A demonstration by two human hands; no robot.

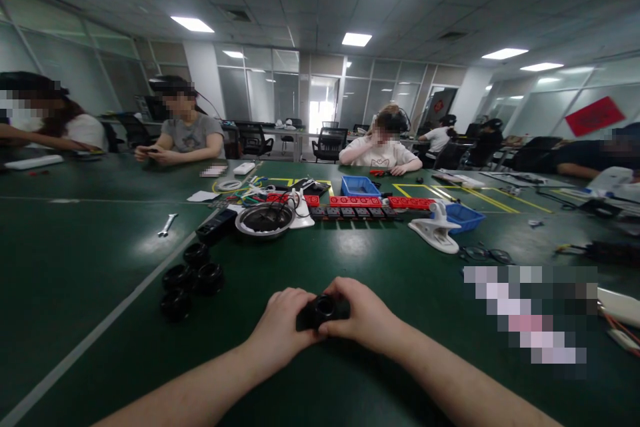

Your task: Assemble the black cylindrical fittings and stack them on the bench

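Between my two hands is a round black part with a hole in its middle (pixel 325 307), held just above or on the green table. My right hand (pixel 357 313) wraps round its right side, thumb in front and fingers behind. At its left side my left hand (pixel 285 320) closes thumb and fingers on the same part. Off to the left, several similar black round parts (pixel 210 277) stand in a close group.
A wrench (pixel 168 225) lies at the left. Ahead are a metal bowl with black cables (pixel 265 219), red strips (pixel 355 201), blue bins (pixel 360 185) and a white clip-like stand (pixel 436 233). Glasses (pixel 485 254) rest at the right. Other people sit round the green table (pixel 240 380).
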